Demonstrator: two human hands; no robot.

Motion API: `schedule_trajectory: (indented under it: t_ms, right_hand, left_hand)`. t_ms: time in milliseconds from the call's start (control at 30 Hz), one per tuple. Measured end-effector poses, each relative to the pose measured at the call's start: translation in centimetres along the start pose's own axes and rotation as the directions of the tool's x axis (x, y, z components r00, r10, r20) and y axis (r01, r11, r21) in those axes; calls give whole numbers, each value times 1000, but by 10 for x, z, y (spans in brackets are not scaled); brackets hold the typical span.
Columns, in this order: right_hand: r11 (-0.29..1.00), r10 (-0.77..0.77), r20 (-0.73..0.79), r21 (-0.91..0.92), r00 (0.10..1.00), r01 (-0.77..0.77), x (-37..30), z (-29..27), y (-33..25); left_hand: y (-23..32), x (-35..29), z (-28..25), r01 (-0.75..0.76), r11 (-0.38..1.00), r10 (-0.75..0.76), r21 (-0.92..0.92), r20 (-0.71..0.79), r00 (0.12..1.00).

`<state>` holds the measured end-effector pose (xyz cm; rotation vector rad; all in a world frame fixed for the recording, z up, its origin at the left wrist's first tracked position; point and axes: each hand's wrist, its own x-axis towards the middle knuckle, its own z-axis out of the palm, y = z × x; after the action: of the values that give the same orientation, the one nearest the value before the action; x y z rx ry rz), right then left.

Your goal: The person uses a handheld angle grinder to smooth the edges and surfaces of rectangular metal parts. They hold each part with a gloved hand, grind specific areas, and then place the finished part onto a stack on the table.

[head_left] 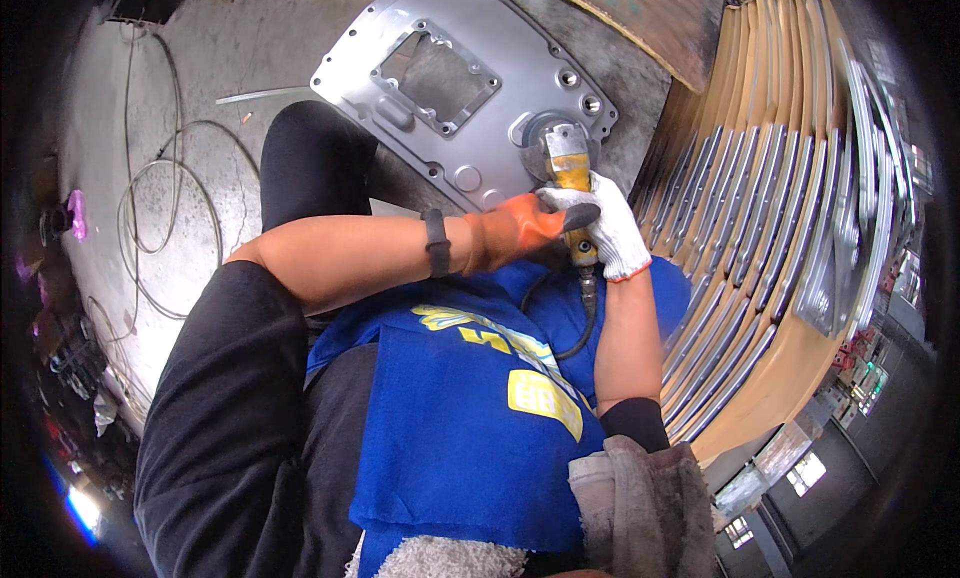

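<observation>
A yellow and grey air grinder [570,168] is held in both my hands, its head over a silver cast metal cover plate [350,58]. My right hand [612,228], in a white knit glove with a red cuff edge, wraps round the tool's body. From the left, my left hand [520,226], in an orange glove with dark fingertips, closes across the grinder beside the right one. A round, blurred disc shows at the tool's head by the plate's near right part. The plate has a squarish opening and several bolt holes. From the grinder's rear end a dark air hose [588,313] runs down.
To the right stand long rows of similar metal parts [735,203] with brown cardboard sheets [765,388] between them. A wooden board [640,18] lies at the far right. Cable loops [130,213] and a thin metal strip [265,95] rest on the concrete floor at left.
</observation>
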<state>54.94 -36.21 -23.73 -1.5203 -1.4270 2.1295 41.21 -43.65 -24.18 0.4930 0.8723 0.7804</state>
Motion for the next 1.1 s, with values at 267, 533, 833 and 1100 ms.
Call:
schedule_trajectory:
  t_ms: [267, 533, 833, 1100]
  right_hand:
    - [999, 37, -18, 33, 999, -36, -6, 7, -14]
    - [990, 28, 49, 137, 998, -35, -3, 16, -10]
    - [999, 24, -4, 29, 1000, -24, -4, 16, -9]
    - [1000, -16, -54, -9, 998, 15, -10, 12, -13]
  left_hand:
    - [22, -18, 4, -55, 998, 56, 36, -50, 997]
    - [1, -14, 3, -171, 978, 184, 122, -97, 978]
    - [8, -23, 7, -136, 988, 144, 76, -121, 982]
    - [-4, -11, 7, -247, 956, 255, 158, -35, 966]
